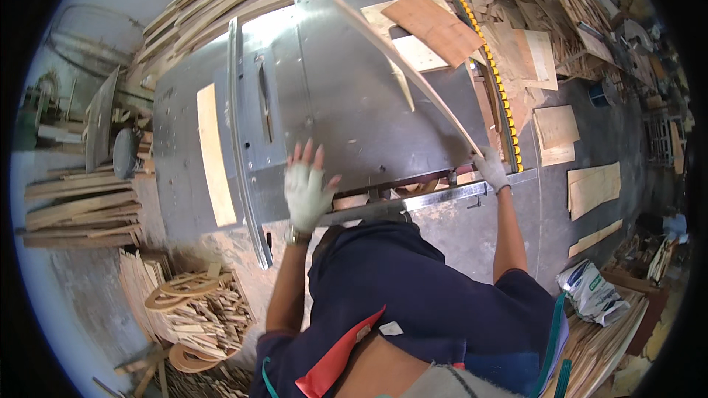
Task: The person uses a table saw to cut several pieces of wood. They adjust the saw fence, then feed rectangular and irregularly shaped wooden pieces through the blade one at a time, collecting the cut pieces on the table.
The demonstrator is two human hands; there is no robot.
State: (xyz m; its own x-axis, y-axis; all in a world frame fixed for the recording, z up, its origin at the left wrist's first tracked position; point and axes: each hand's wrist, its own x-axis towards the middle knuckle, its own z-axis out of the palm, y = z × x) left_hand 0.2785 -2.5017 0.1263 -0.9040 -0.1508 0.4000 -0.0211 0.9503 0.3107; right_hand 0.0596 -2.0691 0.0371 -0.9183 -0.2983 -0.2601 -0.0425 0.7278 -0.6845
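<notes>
A grey metal table saw [332, 96] fills the middle of the view, with its blade slot [263, 96] left of centre. My right hand [490, 168], in a pale work glove, is shut on the near end of a long curved wooden strip [402, 59] that rises over the table toward the far side. My left hand [308, 186], in a fingerless glove, hovers with fingers spread above the table's near edge and holds nothing. A pale flat wooden board [214, 155] lies on the table's left part.
Plywood pieces [431, 26] lie on the table's far right beside a yellow-and-black rule [490, 66]. A metal fence rail [240, 140] crosses the table. Curved wood offcuts [192, 302] pile on the floor at lower left, stacked planks [81, 210] at left, boards [590, 188] and a white sack [590, 291] at right.
</notes>
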